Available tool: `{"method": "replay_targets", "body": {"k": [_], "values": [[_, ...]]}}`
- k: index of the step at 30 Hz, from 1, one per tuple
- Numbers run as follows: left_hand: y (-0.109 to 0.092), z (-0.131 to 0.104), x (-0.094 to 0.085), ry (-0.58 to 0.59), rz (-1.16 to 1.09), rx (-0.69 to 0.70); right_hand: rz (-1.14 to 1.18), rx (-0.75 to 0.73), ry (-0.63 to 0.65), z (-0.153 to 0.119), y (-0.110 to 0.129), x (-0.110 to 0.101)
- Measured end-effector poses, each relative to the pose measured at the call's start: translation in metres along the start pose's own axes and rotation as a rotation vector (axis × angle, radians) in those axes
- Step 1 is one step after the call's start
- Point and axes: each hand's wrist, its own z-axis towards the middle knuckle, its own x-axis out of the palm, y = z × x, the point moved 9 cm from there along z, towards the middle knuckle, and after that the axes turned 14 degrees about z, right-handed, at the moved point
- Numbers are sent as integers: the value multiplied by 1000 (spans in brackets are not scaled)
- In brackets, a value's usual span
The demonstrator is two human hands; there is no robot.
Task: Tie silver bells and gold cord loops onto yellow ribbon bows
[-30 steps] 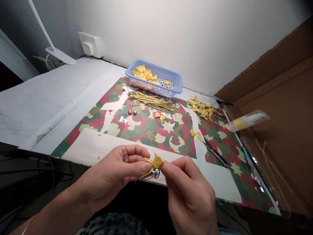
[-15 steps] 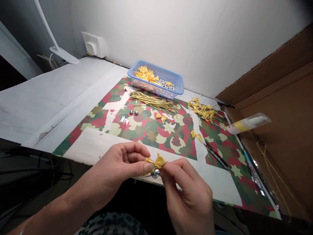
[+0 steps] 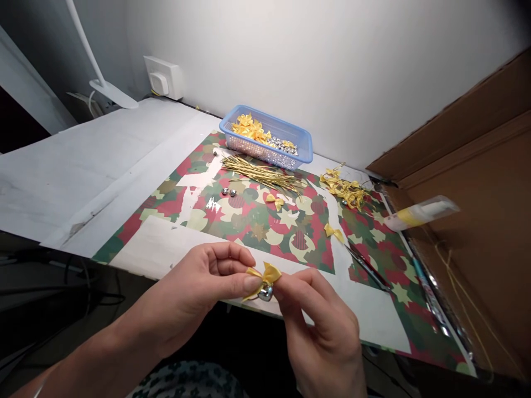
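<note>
My left hand (image 3: pixel 219 276) pinches the left side of a small yellow ribbon bow (image 3: pixel 270 272) between thumb and fingers. Just below the bow's knot hangs a shiny silver bell (image 3: pixel 265 293). From the right, my right hand (image 3: pixel 319 315) is closed, its fingertips against the bow and the bell; whether a thin tie runs between those fingers is hidden. Both hands are held above the table's front edge. Past them lie a loose yellow bow (image 3: pixel 274 202), two silver bells (image 3: pixel 229 192) and a bundle of gold twist ties (image 3: pixel 261 172).
A blue basket (image 3: pixel 307 146) of yellow bows and silver bells stands against the wall. To the right are a pile of tied bows (image 3: pixel 344 187), another bow (image 3: pixel 333 232), tweezers (image 3: pixel 369 268) and a clear bottle (image 3: pixel 423 213). Cardboard (image 3: pixel 468 143) borders the right side.
The silver bell has turned slightly and shifted a little to the right under the bow. Both hands keep their hold; the camera view has moved slightly.
</note>
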Motion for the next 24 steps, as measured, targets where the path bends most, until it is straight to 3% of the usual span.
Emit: {"method": "replay_targets", "body": {"k": [11,24], "values": [[4,2,4,109,-73,-22,41,-84,-68,-1,1,-7],[9,2,5,118,-104,-55,42,-56,-52,-3,-1,-4]]}}
